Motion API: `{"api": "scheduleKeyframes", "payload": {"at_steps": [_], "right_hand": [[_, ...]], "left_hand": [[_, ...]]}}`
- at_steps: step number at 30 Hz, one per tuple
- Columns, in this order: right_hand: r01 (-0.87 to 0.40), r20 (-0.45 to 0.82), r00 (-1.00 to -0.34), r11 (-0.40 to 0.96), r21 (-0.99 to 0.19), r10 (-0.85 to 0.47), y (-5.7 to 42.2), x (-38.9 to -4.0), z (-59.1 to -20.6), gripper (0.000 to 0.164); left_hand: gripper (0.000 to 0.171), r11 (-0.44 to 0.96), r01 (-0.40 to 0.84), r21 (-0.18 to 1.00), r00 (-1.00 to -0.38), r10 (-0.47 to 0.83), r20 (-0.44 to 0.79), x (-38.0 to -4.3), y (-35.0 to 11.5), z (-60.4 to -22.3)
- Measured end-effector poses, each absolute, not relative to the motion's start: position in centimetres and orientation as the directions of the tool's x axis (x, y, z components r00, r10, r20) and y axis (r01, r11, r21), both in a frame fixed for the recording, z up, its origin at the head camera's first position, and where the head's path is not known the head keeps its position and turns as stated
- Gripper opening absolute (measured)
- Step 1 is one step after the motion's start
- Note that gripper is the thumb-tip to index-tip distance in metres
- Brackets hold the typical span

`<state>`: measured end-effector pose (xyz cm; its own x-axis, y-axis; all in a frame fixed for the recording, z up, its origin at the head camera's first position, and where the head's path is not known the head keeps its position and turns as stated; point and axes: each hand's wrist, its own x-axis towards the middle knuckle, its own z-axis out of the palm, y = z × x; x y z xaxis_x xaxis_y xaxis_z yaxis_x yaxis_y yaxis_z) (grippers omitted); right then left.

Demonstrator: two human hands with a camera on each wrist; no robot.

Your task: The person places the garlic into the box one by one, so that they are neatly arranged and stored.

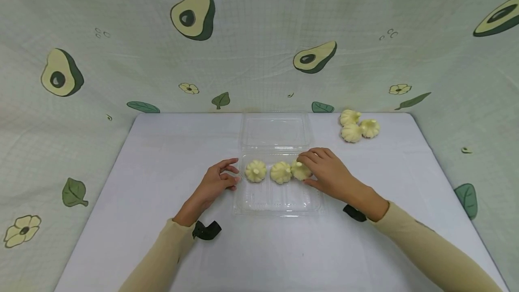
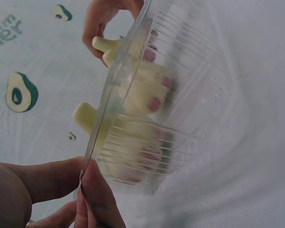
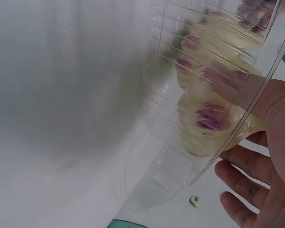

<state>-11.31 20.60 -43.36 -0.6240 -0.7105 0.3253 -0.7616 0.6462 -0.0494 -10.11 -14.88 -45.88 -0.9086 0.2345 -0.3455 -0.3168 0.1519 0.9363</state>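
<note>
Pale cloth (image 1: 259, 21) printed with avocados, leaves and flowers backs a white desk (image 1: 170, 143), viewed from where I stand. Centre: a clear plastic container (image 1: 279, 201), its lid (image 1: 275, 130) folded back flat toward the far edge. Within its base, along the farther half, sit three garlic bulbs, stems up: the left bulb (image 1: 255, 172) slightly apart, the middle bulb (image 1: 280, 173) touching the right bulb (image 1: 301, 171). At left, the person's left hand (image 1: 216, 183) pinches the container's rim between thumb and fingers. At right, the right hand (image 1: 330, 172) grips the right bulb, thumb nearer, fingers farther. Far right: three further bulbs (image 1: 351, 133) clustered together on the desk, near its far edge.
</note>
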Motion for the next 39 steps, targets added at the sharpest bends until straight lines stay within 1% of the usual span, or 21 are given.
{"api": "scheduleKeyframes", "payload": {"at_steps": [17,29,39], "right_hand": [[-0.760,0.321,-0.626,0.649,-0.044,-0.711,20.47,-11.55,-43.64,0.068],[-0.737,0.296,-0.656,0.673,-0.055,-0.694,20.23,-11.45,-43.36,0.065],[-0.746,0.268,-0.658,0.657,-0.108,-0.703,20.19,-11.44,-43.54,0.065]], "left_hand": [[0.064,0.141,-0.321,0.937,-0.907,0.239,-0.347,-10.11,-14.86,-45.84],[0.064,0.147,-0.337,0.930,-0.906,0.219,-0.363,-10.18,-14.73,-45.66],[0.063,0.144,-0.329,0.933,-0.907,0.227,-0.355,-10.20,-14.75,-45.86]]}}
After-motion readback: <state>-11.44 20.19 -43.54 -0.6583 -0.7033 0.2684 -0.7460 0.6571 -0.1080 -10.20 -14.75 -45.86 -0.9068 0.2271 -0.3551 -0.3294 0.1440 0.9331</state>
